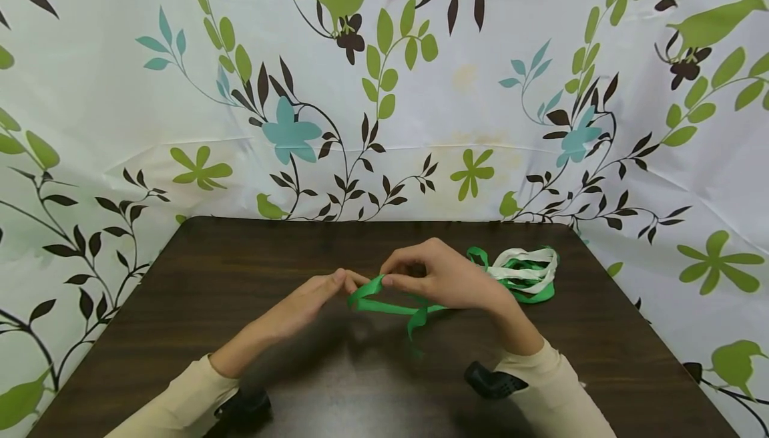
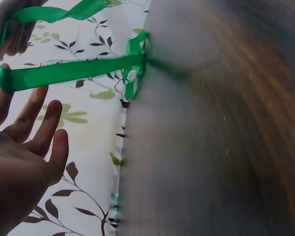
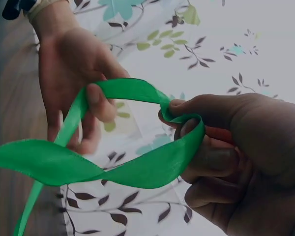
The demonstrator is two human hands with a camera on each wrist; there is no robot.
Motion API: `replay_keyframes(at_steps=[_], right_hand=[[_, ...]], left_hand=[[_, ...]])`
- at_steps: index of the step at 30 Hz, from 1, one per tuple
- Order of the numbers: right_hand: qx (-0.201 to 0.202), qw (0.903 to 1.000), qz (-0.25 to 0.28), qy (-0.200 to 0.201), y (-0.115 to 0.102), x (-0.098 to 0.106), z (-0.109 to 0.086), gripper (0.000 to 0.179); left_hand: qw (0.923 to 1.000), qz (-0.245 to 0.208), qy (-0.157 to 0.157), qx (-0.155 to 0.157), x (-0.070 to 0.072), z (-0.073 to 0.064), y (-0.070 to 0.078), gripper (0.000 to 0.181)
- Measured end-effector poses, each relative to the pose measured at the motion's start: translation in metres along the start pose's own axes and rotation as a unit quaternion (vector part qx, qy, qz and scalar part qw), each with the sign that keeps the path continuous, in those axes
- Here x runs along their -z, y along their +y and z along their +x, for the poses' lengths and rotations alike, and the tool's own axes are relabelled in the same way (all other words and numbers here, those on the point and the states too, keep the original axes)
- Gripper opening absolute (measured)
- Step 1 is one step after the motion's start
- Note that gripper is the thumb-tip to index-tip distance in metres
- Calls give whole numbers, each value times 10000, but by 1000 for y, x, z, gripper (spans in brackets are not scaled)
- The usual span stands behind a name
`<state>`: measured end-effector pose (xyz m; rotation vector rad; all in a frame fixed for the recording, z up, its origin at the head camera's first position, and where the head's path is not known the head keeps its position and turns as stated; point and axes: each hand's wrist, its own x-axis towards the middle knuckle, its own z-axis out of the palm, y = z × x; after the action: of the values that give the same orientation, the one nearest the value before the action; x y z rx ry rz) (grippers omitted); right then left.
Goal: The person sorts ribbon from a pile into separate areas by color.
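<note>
A green ribbon (image 1: 390, 307) stretches between the two hands above the dark table. My right hand (image 1: 447, 274) pinches it between thumb and index finger, and a twisted free end hangs down below that hand. My left hand (image 1: 303, 301) faces it with fingers loosely spread. In the right wrist view the ribbon (image 3: 137, 88) passes round the left index fingertip and arcs over to the right thumb. The left wrist view has the ribbon (image 2: 69, 73) running from a left fingertip back toward the table.
Behind the right hand, a bundle of looped green and white ribbon (image 1: 535, 271) lies on the brown wooden table (image 1: 288, 244). A white cloth (image 1: 384, 177) printed with leaves, birds and flowers hangs behind the table. Black devices (image 1: 495, 381) are worn at the wrists.
</note>
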<state>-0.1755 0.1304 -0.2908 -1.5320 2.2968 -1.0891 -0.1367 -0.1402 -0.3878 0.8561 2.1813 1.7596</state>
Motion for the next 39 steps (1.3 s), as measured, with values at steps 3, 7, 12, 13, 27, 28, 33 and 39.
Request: replay_keyframes(at_steps=[3,7,12,13,27,28,33,39], right_hand=[[-283,9994,-176,89,1,7,-4,10],[-531,9979,-314,187,5,15,-7,9],[-686,9965,-335,339,11,23,-11,8],[-730,9962,-308,375,11,25,-11,8],[-1343,9886,-156,659,26,41,-22,14],[-1370,9883,-140,661,27,42,-22,13],[-1424,9871,-114,724,33,46,-25,13],[-1405,9856,-88,934,35,52,-30,12]], left_hand=[[9999,-28,144,-58,7,0,0,48],[9992,67,328,-210,16,-2,2,34],[9986,109,405,-311,24,-4,9,23],[9986,100,412,-314,26,-4,11,22],[9966,111,778,-264,43,-11,20,10],[9964,76,796,-276,44,-12,21,11],[9956,-32,866,-364,51,-13,24,14],[9941,11,984,-450,60,-16,27,10]])
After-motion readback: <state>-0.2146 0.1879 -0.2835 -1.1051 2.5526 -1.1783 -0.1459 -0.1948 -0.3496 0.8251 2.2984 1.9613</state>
